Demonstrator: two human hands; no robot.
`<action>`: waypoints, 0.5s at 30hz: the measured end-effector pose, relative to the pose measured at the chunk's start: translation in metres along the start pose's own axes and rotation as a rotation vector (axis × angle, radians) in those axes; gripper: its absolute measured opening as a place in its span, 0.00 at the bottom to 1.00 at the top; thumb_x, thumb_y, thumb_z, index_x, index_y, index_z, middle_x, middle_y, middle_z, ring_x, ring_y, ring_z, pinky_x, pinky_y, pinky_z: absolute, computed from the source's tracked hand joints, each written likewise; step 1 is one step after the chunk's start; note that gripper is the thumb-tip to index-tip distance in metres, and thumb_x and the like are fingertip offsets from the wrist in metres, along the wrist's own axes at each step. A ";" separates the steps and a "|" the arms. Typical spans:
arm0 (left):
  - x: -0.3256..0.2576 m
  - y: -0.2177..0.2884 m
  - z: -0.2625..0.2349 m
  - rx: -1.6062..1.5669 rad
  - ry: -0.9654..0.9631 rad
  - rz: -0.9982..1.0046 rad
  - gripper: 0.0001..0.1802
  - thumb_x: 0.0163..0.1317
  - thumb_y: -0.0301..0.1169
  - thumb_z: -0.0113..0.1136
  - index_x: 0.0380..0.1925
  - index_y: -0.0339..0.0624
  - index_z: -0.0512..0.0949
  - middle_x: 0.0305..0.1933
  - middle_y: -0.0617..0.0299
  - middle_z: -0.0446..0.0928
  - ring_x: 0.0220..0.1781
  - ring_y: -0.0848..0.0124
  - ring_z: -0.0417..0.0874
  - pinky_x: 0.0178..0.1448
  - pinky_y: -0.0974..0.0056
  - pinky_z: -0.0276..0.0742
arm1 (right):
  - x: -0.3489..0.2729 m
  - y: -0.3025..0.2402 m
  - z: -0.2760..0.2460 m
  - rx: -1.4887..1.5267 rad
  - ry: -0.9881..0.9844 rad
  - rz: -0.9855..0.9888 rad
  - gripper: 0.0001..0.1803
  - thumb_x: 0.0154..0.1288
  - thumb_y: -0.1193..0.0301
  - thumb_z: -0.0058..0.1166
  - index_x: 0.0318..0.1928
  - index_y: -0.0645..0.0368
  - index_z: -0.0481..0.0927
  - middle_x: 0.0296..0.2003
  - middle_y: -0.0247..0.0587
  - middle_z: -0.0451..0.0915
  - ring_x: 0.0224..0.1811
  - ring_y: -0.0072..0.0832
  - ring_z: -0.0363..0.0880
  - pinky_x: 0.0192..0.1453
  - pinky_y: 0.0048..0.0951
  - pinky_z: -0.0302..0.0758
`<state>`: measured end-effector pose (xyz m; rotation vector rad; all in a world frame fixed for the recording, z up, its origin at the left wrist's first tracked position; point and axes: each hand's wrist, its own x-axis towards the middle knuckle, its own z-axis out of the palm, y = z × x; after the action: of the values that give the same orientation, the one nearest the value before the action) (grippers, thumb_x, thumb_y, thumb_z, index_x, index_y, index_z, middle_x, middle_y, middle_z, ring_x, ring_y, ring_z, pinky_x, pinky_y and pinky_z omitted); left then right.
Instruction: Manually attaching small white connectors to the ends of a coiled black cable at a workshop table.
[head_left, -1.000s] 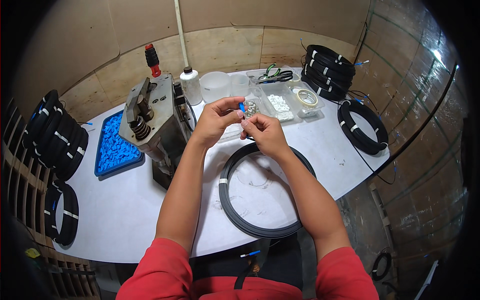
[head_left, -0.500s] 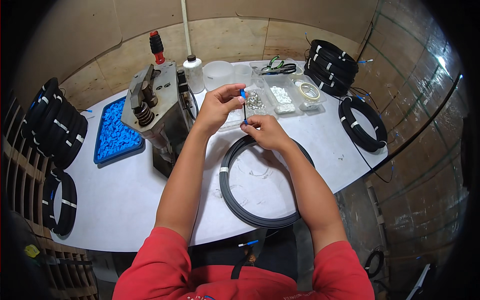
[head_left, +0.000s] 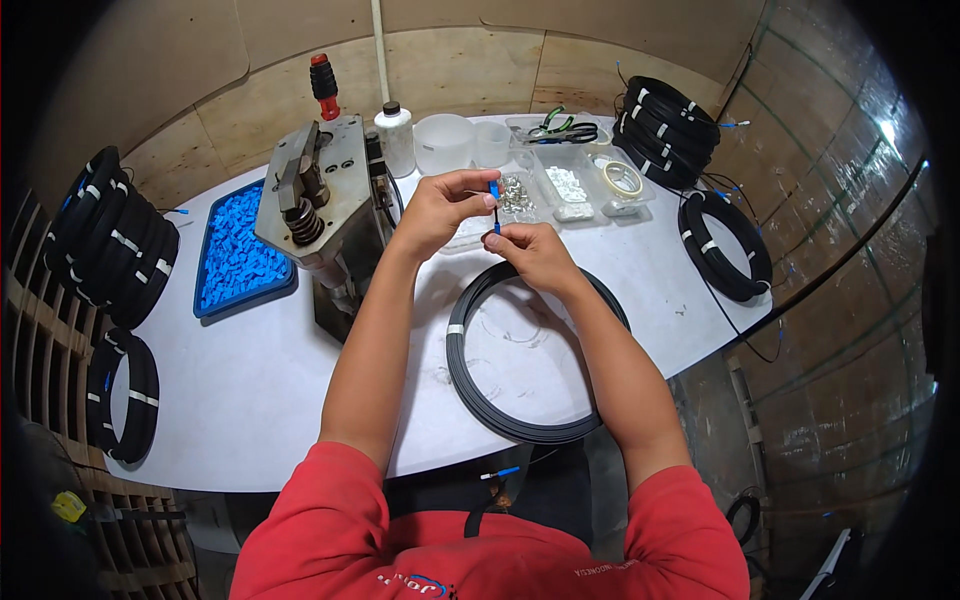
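Blue connector [head_left: 494, 189] pinched by left hand [head_left: 440, 210]; right hand [head_left: 532, 250] grips cable end below; coil [head_left: 480, 390] on bench [head_left: 260, 370]; fitting looks unfinished.

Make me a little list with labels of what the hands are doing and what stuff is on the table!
left hand: pinches the top of a small blue connector
right hand: pinches the thin cable just below it
under the hands: black cable coil lying flat
left side: grey metal press, blue tray of blue pieces
back: white bottle, clear parts boxes
right side: more black coils
surface: white table
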<state>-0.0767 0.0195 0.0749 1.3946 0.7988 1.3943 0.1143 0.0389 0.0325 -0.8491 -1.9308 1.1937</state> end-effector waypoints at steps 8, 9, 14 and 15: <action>-0.001 0.002 -0.001 0.053 -0.024 -0.039 0.20 0.58 0.24 0.67 0.52 0.35 0.80 0.47 0.54 0.83 0.48 0.70 0.82 0.56 0.63 0.79 | 0.001 0.000 0.000 -0.007 -0.017 0.015 0.15 0.66 0.62 0.61 0.37 0.63 0.85 0.24 0.23 0.76 0.27 0.12 0.67 0.31 0.20 0.66; -0.001 0.002 -0.001 0.052 -0.025 -0.036 0.20 0.58 0.24 0.67 0.52 0.35 0.80 0.47 0.54 0.83 0.48 0.70 0.82 0.56 0.63 0.79 | 0.000 0.000 0.000 -0.005 -0.002 0.008 0.15 0.66 0.61 0.61 0.36 0.63 0.85 0.24 0.24 0.77 0.27 0.12 0.68 0.31 0.20 0.66; -0.004 0.003 -0.002 0.051 -0.033 -0.067 0.19 0.61 0.24 0.63 0.53 0.33 0.79 0.48 0.52 0.82 0.49 0.68 0.83 0.56 0.63 0.79 | -0.005 -0.014 0.003 0.041 0.028 -0.032 0.15 0.69 0.63 0.57 0.34 0.64 0.84 0.27 0.28 0.80 0.31 0.14 0.73 0.38 0.20 0.69; -0.004 0.002 -0.003 0.005 -0.031 -0.087 0.18 0.63 0.25 0.62 0.53 0.33 0.78 0.48 0.52 0.82 0.49 0.68 0.83 0.56 0.64 0.80 | -0.004 -0.017 0.003 0.042 0.025 -0.035 0.15 0.69 0.63 0.57 0.34 0.64 0.84 0.27 0.28 0.80 0.31 0.14 0.73 0.38 0.20 0.69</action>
<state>-0.0804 0.0160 0.0750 1.3662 0.8338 1.3015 0.1114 0.0280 0.0465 -0.8019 -1.8865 1.1926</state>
